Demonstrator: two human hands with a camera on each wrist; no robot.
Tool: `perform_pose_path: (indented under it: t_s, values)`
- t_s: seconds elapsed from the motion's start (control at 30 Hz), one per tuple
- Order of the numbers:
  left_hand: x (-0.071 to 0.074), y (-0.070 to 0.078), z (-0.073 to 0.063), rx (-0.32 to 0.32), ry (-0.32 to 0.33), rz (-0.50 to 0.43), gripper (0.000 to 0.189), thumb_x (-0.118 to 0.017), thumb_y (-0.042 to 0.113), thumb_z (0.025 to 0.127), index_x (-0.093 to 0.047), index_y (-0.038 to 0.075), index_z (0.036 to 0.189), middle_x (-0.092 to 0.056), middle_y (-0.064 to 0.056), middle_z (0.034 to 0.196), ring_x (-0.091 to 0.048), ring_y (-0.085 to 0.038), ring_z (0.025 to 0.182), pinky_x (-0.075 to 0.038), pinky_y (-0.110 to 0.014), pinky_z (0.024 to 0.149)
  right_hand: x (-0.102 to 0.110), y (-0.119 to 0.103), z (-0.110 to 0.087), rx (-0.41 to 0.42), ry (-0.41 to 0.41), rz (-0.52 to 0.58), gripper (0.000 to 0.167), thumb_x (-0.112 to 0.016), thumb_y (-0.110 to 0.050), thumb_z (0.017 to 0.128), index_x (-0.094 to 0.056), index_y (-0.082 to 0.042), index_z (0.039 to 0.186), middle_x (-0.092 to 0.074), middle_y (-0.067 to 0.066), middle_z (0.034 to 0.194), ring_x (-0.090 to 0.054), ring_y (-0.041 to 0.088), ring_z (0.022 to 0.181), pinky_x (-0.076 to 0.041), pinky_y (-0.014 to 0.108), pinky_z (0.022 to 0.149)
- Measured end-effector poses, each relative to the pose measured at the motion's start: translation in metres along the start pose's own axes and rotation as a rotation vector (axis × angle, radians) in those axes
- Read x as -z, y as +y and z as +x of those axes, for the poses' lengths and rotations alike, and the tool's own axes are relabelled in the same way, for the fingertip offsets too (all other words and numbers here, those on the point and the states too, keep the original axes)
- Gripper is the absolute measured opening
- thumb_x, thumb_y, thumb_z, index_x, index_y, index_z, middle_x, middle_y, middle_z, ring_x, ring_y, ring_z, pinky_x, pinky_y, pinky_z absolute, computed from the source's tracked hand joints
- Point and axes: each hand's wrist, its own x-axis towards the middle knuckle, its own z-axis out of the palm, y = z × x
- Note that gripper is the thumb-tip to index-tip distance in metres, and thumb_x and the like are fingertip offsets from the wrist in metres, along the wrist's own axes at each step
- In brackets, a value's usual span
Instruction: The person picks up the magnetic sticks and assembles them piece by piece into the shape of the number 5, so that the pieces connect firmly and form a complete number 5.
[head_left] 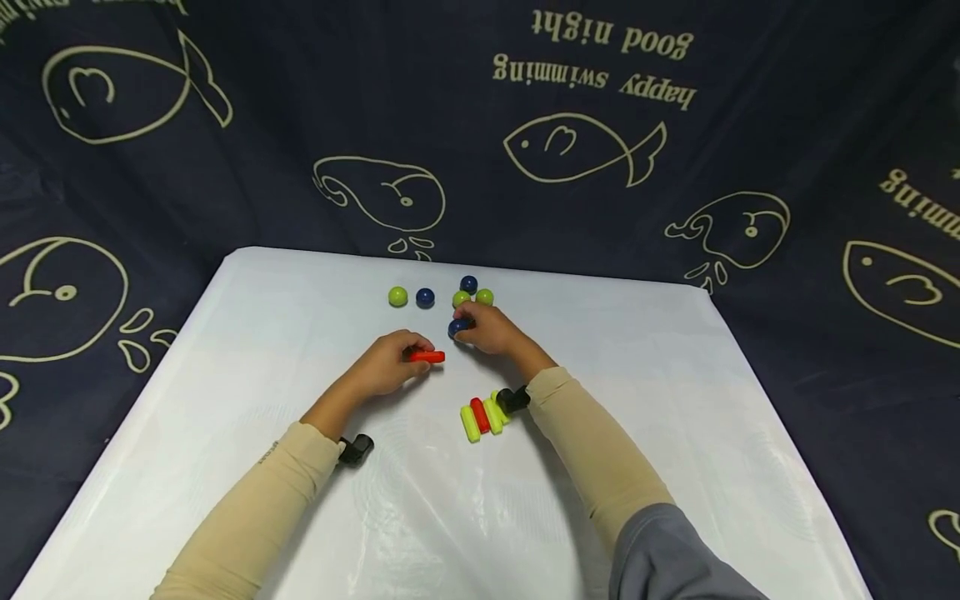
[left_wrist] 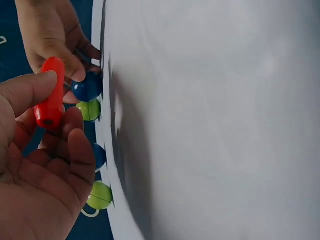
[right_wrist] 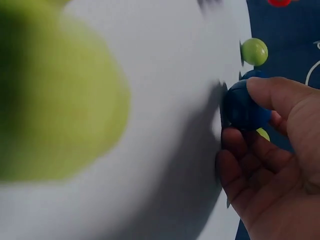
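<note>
My left hand (head_left: 388,363) pinches a short red rod (head_left: 429,357) between thumb and fingers, above the white table. In the left wrist view, a small dark hole shows in the near end of the rod (left_wrist: 47,121). To the right and slightly farther back, my right hand (head_left: 489,328) grips a glossy blue ball (head_left: 456,328) with thumb and fingertips. The right wrist view shows this ball (right_wrist: 245,107) close to the tabletop; whether it touches is unclear. Behind the right hand lie two green balls (head_left: 484,297) and another blue ball (head_left: 468,284).
A green ball (head_left: 397,296) and a blue ball (head_left: 425,297) lie at the back, left of the right hand. Several yellow-green rods (head_left: 469,423) and a red rod (head_left: 480,415) lie by the right wrist. A dark printed cloth (head_left: 465,225) hangs behind the white table (head_left: 637,358).
</note>
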Motion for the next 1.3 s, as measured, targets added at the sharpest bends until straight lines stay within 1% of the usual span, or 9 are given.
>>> perform_pose_path:
  t_s: [0.1,0.2,0.27,0.37,0.57,0.77,0.93,1.1,1.3]
  values:
    - [-0.002,0.000,0.000,0.017,0.015,-0.029,0.022,-0.072,0.010,0.090,-0.068,0.007,0.112,-0.063,-0.007,0.101,-0.055,-0.021,0.090,-0.045,-0.037,0.081,0.000,0.000,-0.002,0.005,-0.026,-0.015,0.028,-0.070,-0.016,0.093,-0.060,-0.011,0.118,-0.063,0.005,0.112,-0.056,0.020,0.098,-0.048,0.033,0.087]
    - [-0.005,-0.001,0.000,0.032,0.019,-0.047,0.022,-0.072,0.010,0.091,-0.068,0.007,0.113,-0.063,-0.007,0.102,-0.055,-0.022,0.090,-0.046,-0.036,0.081,0.001,0.000,-0.005,0.006,-0.040,0.012,0.027,-0.069,-0.015,0.093,-0.061,-0.012,0.118,-0.063,0.005,0.117,-0.056,0.021,0.104,-0.047,0.035,0.092]
    - [-0.006,-0.002,0.001,0.040,0.022,-0.054,0.023,-0.071,0.010,0.091,-0.068,0.006,0.113,-0.063,-0.008,0.103,-0.056,-0.022,0.090,-0.046,-0.036,0.081,0.002,0.001,-0.009,0.007,-0.041,0.053,0.027,-0.069,-0.014,0.093,-0.061,-0.012,0.119,-0.062,0.006,0.121,-0.056,0.022,0.109,-0.046,0.037,0.094]
    - [-0.006,-0.002,0.001,0.053,0.035,-0.062,0.024,-0.071,0.009,0.091,-0.068,0.005,0.114,-0.064,-0.009,0.104,-0.056,-0.023,0.091,-0.046,-0.038,0.083,0.004,0.002,-0.016,0.004,-0.041,0.136,0.028,-0.068,-0.012,0.093,-0.062,-0.011,0.120,-0.061,0.008,0.123,-0.057,0.024,0.112,-0.048,0.038,0.093]
    - [-0.007,-0.001,0.001,0.073,0.051,-0.105,0.023,-0.070,0.009,0.091,-0.067,0.005,0.114,-0.065,-0.009,0.107,-0.057,-0.024,0.095,-0.047,-0.039,0.086,0.004,0.005,-0.032,0.006,-0.046,0.284,0.032,-0.065,-0.009,0.094,-0.059,-0.006,0.125,-0.059,0.011,0.121,-0.063,0.023,0.099,-0.053,0.037,0.080]
    - [-0.009,0.000,0.003,0.085,0.058,-0.137,0.022,-0.069,0.009,0.092,-0.067,0.006,0.113,-0.065,-0.009,0.108,-0.057,-0.025,0.095,-0.047,-0.038,0.087,0.004,0.005,-0.044,0.033,-0.026,0.387,0.033,-0.065,-0.007,0.093,-0.059,-0.003,0.126,-0.059,0.014,0.120,-0.064,0.025,0.089,-0.055,0.038,0.076]
    - [-0.010,0.000,0.004,0.086,0.073,-0.138,0.024,-0.070,0.010,0.091,-0.067,0.006,0.115,-0.065,-0.009,0.108,-0.056,-0.025,0.095,-0.045,-0.039,0.087,0.003,0.000,-0.053,0.046,-0.021,0.388,0.030,-0.066,-0.009,0.093,-0.061,-0.007,0.123,-0.060,0.013,0.120,-0.064,0.024,0.090,-0.054,0.033,0.076]
    - [-0.012,0.002,0.004,0.082,0.079,-0.148,0.025,-0.071,0.010,0.091,-0.068,0.006,0.116,-0.064,-0.009,0.108,-0.055,-0.025,0.094,-0.045,-0.039,0.086,0.000,-0.003,-0.060,0.041,-0.024,0.384,0.030,-0.066,-0.008,0.093,-0.061,-0.007,0.122,-0.060,0.012,0.118,-0.063,0.021,0.088,-0.051,0.031,0.075]
    - [-0.013,0.006,0.004,0.060,0.079,-0.154,0.025,-0.071,0.008,0.091,-0.068,0.005,0.115,-0.065,-0.009,0.105,-0.056,-0.024,0.090,-0.046,-0.037,0.082,-0.005,-0.003,-0.064,0.045,-0.038,0.397,0.029,-0.066,-0.006,0.093,-0.061,-0.007,0.121,-0.060,0.012,0.116,-0.064,0.023,0.088,-0.052,0.035,0.077]
